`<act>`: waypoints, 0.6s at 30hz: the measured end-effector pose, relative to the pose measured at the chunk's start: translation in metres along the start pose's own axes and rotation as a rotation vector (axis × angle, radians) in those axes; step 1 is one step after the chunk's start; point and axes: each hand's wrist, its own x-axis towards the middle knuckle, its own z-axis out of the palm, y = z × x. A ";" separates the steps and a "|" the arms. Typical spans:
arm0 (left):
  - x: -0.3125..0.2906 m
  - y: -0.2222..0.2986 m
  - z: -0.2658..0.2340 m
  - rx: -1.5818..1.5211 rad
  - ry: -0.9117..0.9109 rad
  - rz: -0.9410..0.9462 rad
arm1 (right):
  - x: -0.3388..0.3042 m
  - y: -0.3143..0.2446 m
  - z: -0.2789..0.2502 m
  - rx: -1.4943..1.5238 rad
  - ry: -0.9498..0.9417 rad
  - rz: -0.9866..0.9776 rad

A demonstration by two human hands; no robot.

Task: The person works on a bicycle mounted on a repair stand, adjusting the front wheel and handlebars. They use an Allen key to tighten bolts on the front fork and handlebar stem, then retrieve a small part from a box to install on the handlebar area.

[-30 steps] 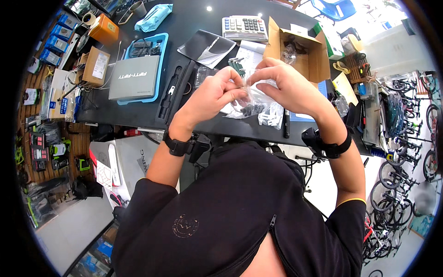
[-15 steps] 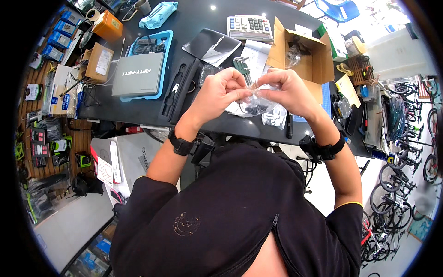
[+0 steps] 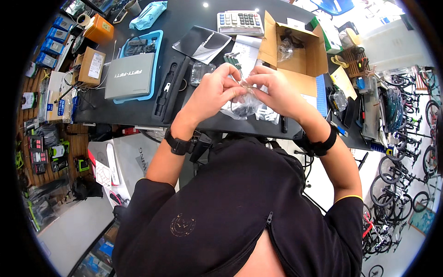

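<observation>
A clear plastic bag with dark parts inside hangs low over the dark table, its gathered top pinched between my two hands. My left hand closes thumb and fingers on the bag's top from the left. From the right, my right hand pinches the same gathered plastic, fingertips almost touching the left ones. Just beyond my fingers is a set of hex keys in a dark green holder, partly hidden. Beside the bag, near the table's front edge, some small pale pieces in clear plastic lie under my right hand.
An open cardboard box stands beyond my right hand. A calculator lies at the back. To the left are a long black case, a blue tray and the grey box on it. Bicycles line the right side.
The view has shifted slightly, so the table things sit further left and higher. My hands keep their pinch on the bag's top, with the fingers slightly repositioned.
</observation>
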 end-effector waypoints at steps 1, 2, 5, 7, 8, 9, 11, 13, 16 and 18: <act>0.003 0.000 0.002 -0.018 0.007 -0.009 | -0.002 -0.002 -0.002 -0.034 0.012 -0.016; 0.005 0.001 0.003 -0.006 0.009 -0.020 | -0.004 -0.002 -0.002 0.000 0.036 0.017; 0.011 0.003 0.011 0.019 0.011 -0.034 | -0.012 0.003 -0.002 0.117 0.129 0.125; 0.016 0.003 0.023 0.023 0.006 -0.023 | -0.019 0.013 -0.005 0.214 0.215 0.208; 0.018 0.001 0.029 0.044 0.041 0.036 | -0.023 0.018 -0.006 0.252 0.263 0.227; 0.021 -0.001 0.036 0.065 0.076 0.096 | -0.027 0.025 -0.007 0.290 0.310 0.246; 0.027 0.001 0.047 0.141 0.125 0.162 | -0.034 0.029 -0.015 0.469 0.406 0.350; 0.031 0.001 0.061 0.104 0.153 0.156 | -0.039 0.024 -0.032 0.583 0.461 0.472; 0.040 0.010 0.089 0.006 0.202 0.146 | -0.061 0.044 -0.041 0.445 0.339 0.364; 0.050 0.018 0.106 0.032 0.224 0.181 | -0.068 0.036 -0.054 0.405 0.323 0.254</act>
